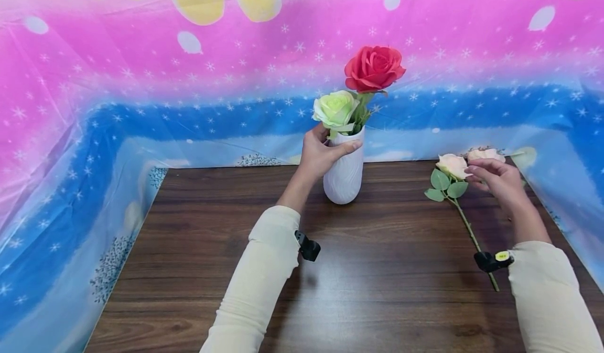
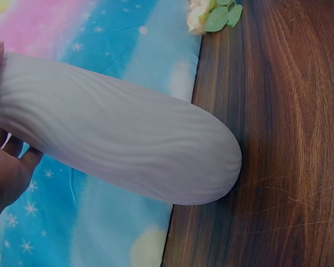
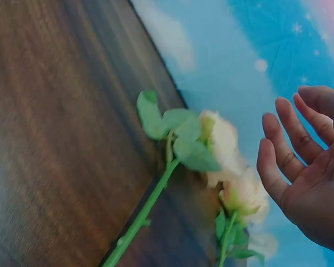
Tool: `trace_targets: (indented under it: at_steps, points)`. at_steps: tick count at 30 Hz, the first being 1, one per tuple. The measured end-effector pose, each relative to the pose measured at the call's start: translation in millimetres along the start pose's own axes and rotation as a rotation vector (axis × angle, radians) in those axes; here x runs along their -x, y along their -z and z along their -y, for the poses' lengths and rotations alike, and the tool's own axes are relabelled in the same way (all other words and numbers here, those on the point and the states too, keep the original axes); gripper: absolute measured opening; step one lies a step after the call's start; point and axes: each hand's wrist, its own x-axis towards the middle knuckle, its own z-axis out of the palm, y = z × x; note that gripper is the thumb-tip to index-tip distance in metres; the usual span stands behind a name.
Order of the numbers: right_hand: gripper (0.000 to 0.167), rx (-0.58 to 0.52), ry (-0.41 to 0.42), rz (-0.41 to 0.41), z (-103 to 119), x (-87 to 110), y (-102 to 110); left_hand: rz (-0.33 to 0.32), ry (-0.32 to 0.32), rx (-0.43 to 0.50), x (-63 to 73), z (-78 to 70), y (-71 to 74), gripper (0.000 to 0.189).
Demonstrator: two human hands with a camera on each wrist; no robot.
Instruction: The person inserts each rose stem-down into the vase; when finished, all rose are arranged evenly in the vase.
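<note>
My left hand [image 1: 317, 152] grips a white ribbed vase [image 1: 343, 177] near its rim, thumb across the front. In the left wrist view the vase [image 2: 128, 130] stretches at a slant, its rounded base by the tabletop. A red rose [image 1: 375, 70] and a shorter pale green rose [image 1: 335, 110] stand in it. My right hand [image 1: 502, 182] hovers at two cream roses on the right, the nearer rose [image 1: 453, 166] and the farther rose [image 1: 486, 154]. Its fingers are loosely bent with nothing between them in the right wrist view, beside the blooms [image 3: 242, 192].
The dark wooden table [image 1: 212, 248] reaches back to a pink and blue patterned cloth [image 1: 264, 70] that hangs behind and at both sides. The nearer cream rose's stem [image 1: 467, 224] runs toward the front, passing by the right wrist camera [image 1: 493, 261].
</note>
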Motion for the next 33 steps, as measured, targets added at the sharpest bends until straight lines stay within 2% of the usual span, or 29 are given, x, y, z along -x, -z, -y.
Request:
trace_targets:
  at_steps: [7,17,30,33]
  points:
    - [0.024,0.032,-0.072,-0.019,-20.8,5.3,11.7,0.007,-0.005,0.005,0.1,-0.3,-0.8,0.051]
    - [0.012,0.179,-0.186,-0.007,-50.6,9.3,23.0,0.006,0.000,0.004,0.7,-0.9,-0.6,0.051]
    - [0.006,0.363,-0.196,0.051,-65.3,13.0,23.0,0.004,0.007,0.006,0.3,0.2,-0.2,0.052]
    - [0.014,0.408,-0.213,0.070,-66.5,11.9,22.6,0.004,0.010,0.010,0.3,0.4,-0.1,0.052]
